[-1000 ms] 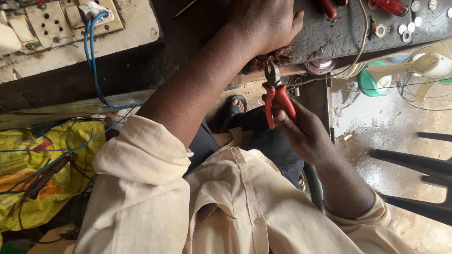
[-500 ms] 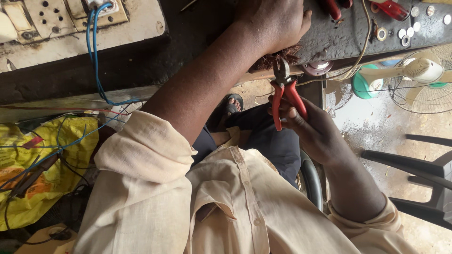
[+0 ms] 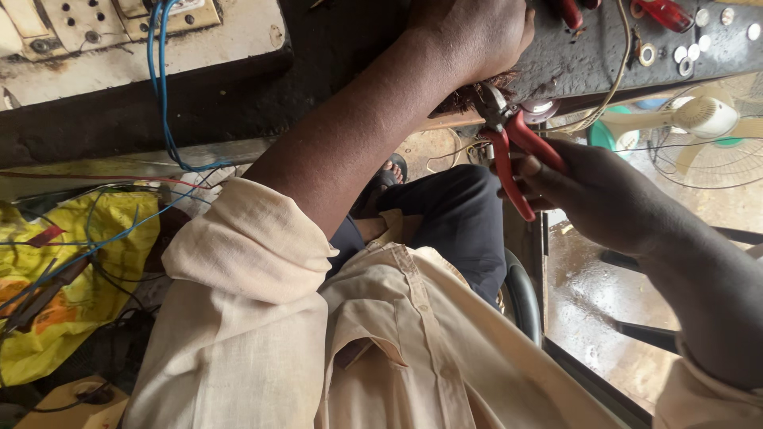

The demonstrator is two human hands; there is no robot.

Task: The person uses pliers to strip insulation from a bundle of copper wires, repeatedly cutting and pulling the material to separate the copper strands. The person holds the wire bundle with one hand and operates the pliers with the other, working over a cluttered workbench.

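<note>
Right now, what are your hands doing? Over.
Right hand grips red-handled pliers, jaws at a frayed wire bundle. Left hand pins the bundle on the bench edge. Nothing blocking.

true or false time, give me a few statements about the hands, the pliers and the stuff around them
1. The right hand holds red-handled pliers. True.
2. The left hand grips a screwdriver. False: it rests on the dark bench, over a brownish tuft; no screwdriver in it.
3. Blue cable hangs from the socket board. True.
4. The bag at the left is green. False: it is yellow.
5. A fan lies at the right. True.
</note>
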